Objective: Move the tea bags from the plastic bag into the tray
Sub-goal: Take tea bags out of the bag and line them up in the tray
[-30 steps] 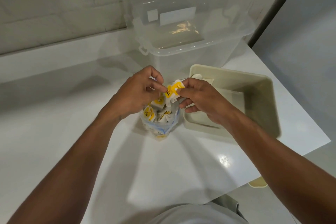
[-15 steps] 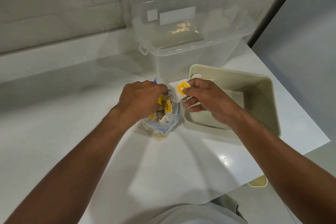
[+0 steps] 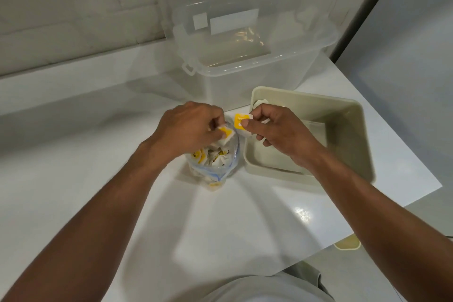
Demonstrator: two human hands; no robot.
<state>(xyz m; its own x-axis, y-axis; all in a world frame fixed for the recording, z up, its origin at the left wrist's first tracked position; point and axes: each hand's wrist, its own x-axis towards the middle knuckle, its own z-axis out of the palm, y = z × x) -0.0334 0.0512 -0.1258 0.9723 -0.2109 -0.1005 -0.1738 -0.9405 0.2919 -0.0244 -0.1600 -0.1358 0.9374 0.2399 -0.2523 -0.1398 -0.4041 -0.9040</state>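
A clear plastic bag [image 3: 215, 169] stands on the white table, stuffed with several white tea bags with yellow tags. My left hand [image 3: 186, 130] is over the bag's mouth, fingers pinched on a tea bag [image 3: 226, 136] at the top of the pile. My right hand [image 3: 277, 130] pinches another tea bag [image 3: 240, 122] by its yellow tag, held at the left rim of the beige tray [image 3: 348, 110]. The tray sits just right of the bag; my right hand hides part of its floor.
A large clear plastic storage box [image 3: 245, 61] stands behind the bag and tray, against the white brick wall. The table's right edge runs diagonally past the tray. A small beige object [image 3: 346, 244] sticks out below the table's front right edge.
My right hand has pulled one tea bag away from the bag toward the tray's left rim. My left hand has gone down into the bag's mouth and taken hold of another tea bag.
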